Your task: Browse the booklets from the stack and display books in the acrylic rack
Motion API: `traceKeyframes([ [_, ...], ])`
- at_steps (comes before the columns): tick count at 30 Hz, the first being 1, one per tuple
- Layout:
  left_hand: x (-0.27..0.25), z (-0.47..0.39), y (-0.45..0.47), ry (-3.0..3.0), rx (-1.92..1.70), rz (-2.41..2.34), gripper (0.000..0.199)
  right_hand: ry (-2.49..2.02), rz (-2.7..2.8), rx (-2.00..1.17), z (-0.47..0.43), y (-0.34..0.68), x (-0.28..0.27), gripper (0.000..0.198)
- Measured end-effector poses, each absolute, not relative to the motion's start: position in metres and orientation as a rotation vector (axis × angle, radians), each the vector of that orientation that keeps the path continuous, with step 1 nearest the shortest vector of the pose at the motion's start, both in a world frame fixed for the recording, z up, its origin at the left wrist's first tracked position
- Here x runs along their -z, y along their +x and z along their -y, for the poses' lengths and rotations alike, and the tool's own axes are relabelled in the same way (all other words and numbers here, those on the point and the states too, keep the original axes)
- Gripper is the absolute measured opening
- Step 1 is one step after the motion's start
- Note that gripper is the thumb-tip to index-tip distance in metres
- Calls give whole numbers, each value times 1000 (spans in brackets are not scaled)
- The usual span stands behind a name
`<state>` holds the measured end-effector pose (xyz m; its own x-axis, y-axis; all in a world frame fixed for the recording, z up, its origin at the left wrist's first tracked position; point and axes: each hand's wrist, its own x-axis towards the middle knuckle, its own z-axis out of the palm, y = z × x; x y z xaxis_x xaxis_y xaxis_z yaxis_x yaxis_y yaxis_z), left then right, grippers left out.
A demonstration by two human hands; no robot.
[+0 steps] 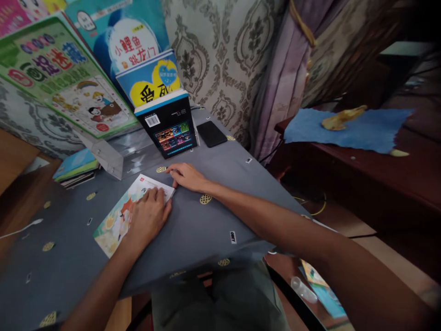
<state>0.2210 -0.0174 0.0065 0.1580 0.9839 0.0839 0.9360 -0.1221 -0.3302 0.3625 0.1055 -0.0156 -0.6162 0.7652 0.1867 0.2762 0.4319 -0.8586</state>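
While the left hand [149, 211] lies flat across the picture booklet [119, 218], its grip spread and resting on the cover rather than clasping it, the right hand [187, 177] bends its fingers at the booklet's far right corner in a narrow grip; whether it pinches that corner, I cannot tell. The booklet lies illustrated side up on the tabletop [193, 239], in front and to the left of the black-backed paperback [170, 126]. A sideways push from the left palm could skid or crease such thin paper, I judge, and the right hand, just in front of the paperback, could knock it if the knuckles swung forward. The booklet's long axis runs diagonally, its lettered end pointing roughly towards the paperback, its other end away from it, to the near left. Behind the paperback stands a blue book with a yellow heart [148, 80]; to its left are a clear stand [110, 158], a green picture book [69, 82] and a low pile of thin books [76, 165]. Just right of the paperback lies a black smartphone [212, 134].
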Motion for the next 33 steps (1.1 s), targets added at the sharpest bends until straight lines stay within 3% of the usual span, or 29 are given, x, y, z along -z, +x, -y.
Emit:
traceKeyframes([
  [12,-4,14,215,-2153,-120,1822,38,-953,1951,-1105,-106,366,9,25],
  [21,-7,16,221,-2109,-172,1891,39,-741,1881,-1135,-101,365,10,24],
  [29,-5,19,225,-2085,-231,1930,43,-736,2320,-823,-98,370,8,30],
  [33,-6,21,212,-2195,-91,1910,42,-717,2427,-677,-96,371,8,27],
])
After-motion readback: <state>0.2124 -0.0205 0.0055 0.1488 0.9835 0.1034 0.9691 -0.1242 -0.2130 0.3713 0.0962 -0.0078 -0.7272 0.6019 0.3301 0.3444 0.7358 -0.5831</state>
